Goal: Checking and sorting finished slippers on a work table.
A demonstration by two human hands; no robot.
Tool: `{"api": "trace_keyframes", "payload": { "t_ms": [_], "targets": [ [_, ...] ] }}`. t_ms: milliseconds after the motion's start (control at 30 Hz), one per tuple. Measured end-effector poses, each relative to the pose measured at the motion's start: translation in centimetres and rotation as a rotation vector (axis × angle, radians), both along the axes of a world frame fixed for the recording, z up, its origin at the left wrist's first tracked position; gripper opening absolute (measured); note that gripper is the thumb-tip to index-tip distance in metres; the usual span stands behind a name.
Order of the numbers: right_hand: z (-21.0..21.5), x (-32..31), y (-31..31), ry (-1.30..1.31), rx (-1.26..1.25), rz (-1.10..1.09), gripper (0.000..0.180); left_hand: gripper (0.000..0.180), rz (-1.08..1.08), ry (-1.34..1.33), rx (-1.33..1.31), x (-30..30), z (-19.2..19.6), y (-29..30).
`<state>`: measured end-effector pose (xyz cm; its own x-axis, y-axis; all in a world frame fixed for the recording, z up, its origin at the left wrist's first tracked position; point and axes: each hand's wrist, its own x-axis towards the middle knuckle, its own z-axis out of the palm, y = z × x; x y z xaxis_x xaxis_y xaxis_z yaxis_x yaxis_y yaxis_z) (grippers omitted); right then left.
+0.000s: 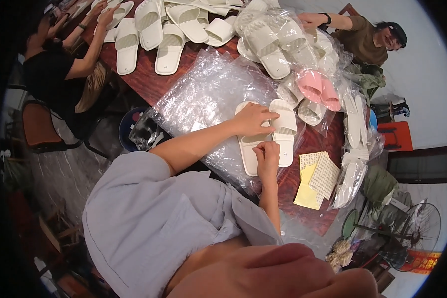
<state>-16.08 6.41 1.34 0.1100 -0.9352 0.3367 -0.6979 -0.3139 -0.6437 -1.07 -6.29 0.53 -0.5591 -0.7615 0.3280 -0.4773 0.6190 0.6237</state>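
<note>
A pair of off-white slippers lies side by side in front of me on the clear plastic bags. My left hand (256,119) rests across the left slipper (248,156), fingers stretched toward the right slipper (285,116). That hand is open and covers much of the left slipper's strap. Just below it, my right hand (267,153) is closed in a pinch over the inner edges of the pair. Whatever its fingertips hold is hidden or too small to make out. Right of the pair lie sheets of small stickers (328,171) and a yellow backing sheet (309,189).
Flat plastic bags (198,94) spread over the red-brown table (323,221). Loose off-white slippers (170,49) and a bagged heap (268,44) fill the far side, with pink slippers (311,85) among them. Co-workers sit left and far right. A fan (422,231) stands at right.
</note>
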Motion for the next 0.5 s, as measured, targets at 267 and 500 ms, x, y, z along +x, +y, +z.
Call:
{"api": "trace_keyframes", "payload": {
  "t_ms": [267,500],
  "targets": [
    [-0.13,-0.06,0.37,-0.004,-0.049,-0.029,0.011,0.052,-0.004,-0.015,0.031,-0.04,0.1,-0.02],
    [-0.19,0.06,0.11,0.028,-0.073,0.021,0.012,0.053,0.001,0.001,-0.004,-0.13,-0.29,-0.12]
  ]
}}
